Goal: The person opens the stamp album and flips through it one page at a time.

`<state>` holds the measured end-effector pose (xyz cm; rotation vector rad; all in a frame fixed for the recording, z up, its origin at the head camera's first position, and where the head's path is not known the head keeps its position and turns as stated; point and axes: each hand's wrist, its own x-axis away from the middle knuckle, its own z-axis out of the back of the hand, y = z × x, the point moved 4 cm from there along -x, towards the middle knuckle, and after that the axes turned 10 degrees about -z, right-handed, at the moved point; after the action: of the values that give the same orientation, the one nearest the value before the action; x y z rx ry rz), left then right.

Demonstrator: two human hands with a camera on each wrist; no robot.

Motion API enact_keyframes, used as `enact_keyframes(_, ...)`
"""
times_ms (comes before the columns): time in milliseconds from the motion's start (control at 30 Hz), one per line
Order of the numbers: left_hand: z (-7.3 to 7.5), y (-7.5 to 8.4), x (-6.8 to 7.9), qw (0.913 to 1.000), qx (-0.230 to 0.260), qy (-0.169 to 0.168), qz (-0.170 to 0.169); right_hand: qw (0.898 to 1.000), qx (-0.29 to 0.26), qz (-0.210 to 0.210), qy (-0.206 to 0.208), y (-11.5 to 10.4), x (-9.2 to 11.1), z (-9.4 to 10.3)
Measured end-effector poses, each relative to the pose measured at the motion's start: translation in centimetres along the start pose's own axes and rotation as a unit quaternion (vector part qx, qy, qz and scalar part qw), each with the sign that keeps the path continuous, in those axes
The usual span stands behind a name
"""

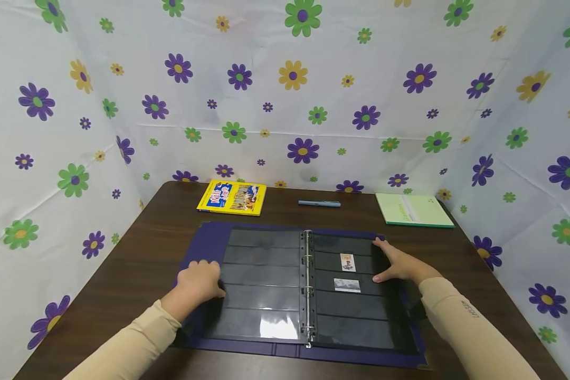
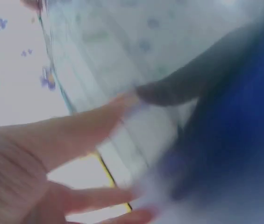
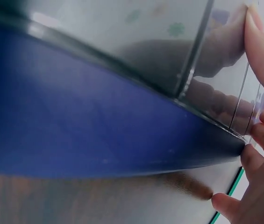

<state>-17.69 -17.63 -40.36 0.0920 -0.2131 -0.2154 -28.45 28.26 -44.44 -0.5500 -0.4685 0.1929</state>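
A purple ring-binder stamp album [image 1: 205, 243] lies spread open on the table, its metal ring spine [image 1: 307, 303] between two black pocket pages. On the right page [image 1: 353, 306] sit a small upright stamp [image 1: 348, 263] and, below it, a grey sideways one [image 1: 347, 285]. My left hand [image 1: 197, 282] is at the outer edge of the left page [image 1: 261, 272], thumb tip on the glossy sheet. Spread over the right page's outer edge, my right hand [image 1: 398, 264] touches the sheet with its thumb [image 3: 262, 51]; its other fingers are by the cover's edge.
Behind the album lie a yellow book [image 1: 233, 197] at the left, a blue-grey pen [image 1: 319, 203] in the middle and a pale green notebook [image 1: 414, 210] at the right. Flower-printed white cloth [image 1: 266, 105] walls in the dark wooden table [image 1: 138, 253] on three sides.
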Motion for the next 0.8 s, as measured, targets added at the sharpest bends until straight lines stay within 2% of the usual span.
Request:
enact_keyframes(67, 0.0, 1.8, 0.2, 0.9988, -0.011, 0.045, -0.015, 1.0, 0.007, 0.003, 0.009, 0.0, 0.1, 0.0)
enact_keyframes(133, -0.4, 3.7, 0.5, 0.9977, 0.003, 0.058, -0.035, 1.0, 0.018, 0.008, 0.019, -0.1, 0.2, 0.1)
enact_keyframes(233, -1.3, 5.9, 1.1, 0.9971, 0.036, 0.023, -0.064, 0.999, 0.029, 0.017, 0.029, -0.2, 0.4, 0.0)
enact_keyframes(300, -1.9, 6.8, 1.5, 0.9964, 0.04, -0.007, -0.075, 0.998, 0.041, 0.021, 0.037, -0.4, 0.4, 0.0)
enact_keyframes(367, -2.2, 7.2, 1.7, 0.9959, 0.035, -0.026, -0.079, 0.997, 0.055, 0.023, 0.049, -0.3, 0.4, 0.2)
enact_keyframes(467, -2.6, 7.3, 1.8, 0.9961, 0.03, -0.034, -0.076, 0.994, 0.079, 0.026, 0.07, -0.2, -0.1, 0.5)
enact_keyframes(700, -2.9, 7.3, 1.8, 0.996, 0.039, -0.034, -0.072, 0.997, 0.073, 0.013, 0.035, 0.3, -0.5, 0.6)
enact_keyframes(800, -2.9, 7.3, 1.8, 0.9962, 0.036, -0.034, -0.072, 0.996, 0.074, 0.024, 0.041, 0.2, -0.3, 0.7)
